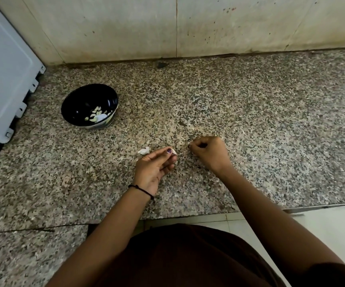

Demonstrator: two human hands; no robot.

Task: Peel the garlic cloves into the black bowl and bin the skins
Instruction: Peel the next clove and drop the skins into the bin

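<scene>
Left hand (156, 168) is low over the speckled granite table (250, 121), palm turned up, with the thumb and fingertips pinching a pale garlic clove (174, 152). Only the clove's tip shows past the thumb, so I can't say how much skin is on it. A black thread band (140, 189) sits on that wrist.

Right hand (209, 152) is just beside the left, not touching it. Its fingers are curled in tight, knuckles up, close to the table. There is a tiny pale speck at the fingertips, too small to call, so I can't tell whether it grips anything.

A white skin scrap (144, 151) lies on the table just left of the left thumb.

The black bowl (70, 104) stands upright, well apart to the upper left, near a pale grey appliance (3, 79) at the frame edge. In the bowl are several peeled cloves (97, 112) in a loose heap on the near side.

A stained tiled wall (126, 27) backs the table. A dark garment (188, 255) fills the bottom, with pale floor tile (333, 224) to its right.
</scene>
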